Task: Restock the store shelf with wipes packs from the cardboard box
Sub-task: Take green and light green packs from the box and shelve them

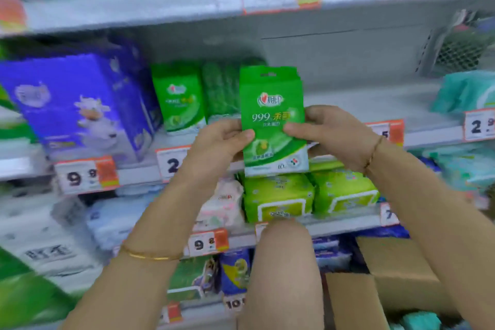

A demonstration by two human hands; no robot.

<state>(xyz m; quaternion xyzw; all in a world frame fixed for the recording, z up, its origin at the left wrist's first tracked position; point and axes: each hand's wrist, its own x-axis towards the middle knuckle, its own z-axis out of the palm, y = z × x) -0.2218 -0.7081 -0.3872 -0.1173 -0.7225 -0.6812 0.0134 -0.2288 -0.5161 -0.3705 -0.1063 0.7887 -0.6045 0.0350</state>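
Green wipes pack (273, 118) printed "999", upright at centre, in front of the shelf (356, 104). Left hand (222, 139) pinches its 9 o'clock edge, right hand (326, 128) its 3 o'clock edge. Cardboard box (391, 276) at 5 o'clock; price tag (85, 174) at 8 o'clock starts "9".

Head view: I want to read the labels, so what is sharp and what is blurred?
Head view: the green wipes pack between the left hand and right hand is fairly sharp; the purple box and top shelf are motion-blurred.
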